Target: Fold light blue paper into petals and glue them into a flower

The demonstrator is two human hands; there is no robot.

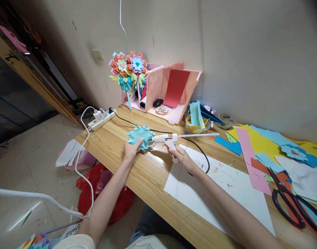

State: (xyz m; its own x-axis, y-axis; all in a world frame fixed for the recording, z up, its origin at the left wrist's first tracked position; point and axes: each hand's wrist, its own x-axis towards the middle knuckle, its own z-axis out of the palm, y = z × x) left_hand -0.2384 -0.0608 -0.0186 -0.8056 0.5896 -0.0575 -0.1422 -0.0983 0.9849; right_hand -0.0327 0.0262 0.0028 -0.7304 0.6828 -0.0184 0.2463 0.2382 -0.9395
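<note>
A light blue folded paper flower point(140, 136) lies on the wooden table point(148, 173). My left hand point(131, 149) grips its near edge with fingers closed on the paper. My right hand point(179, 156) is wrapped round the handle of a white hot glue gun point(166, 139). The gun's nozzle points left and touches the flower's right side. A clear glue stick point(199, 135) juts from the back of the gun, and its black cord point(199, 152) curls over a white sheet of paper point(220, 193).
Finished paper flowers on sticks point(128, 67) stand by a pink cardboard organiser point(168, 90) at the wall. A white power strip point(101, 120) lies at the left edge. Coloured paper sheets point(259, 145) and black scissors point(293, 204) lie at right. A red bag point(103, 193) sits on the floor.
</note>
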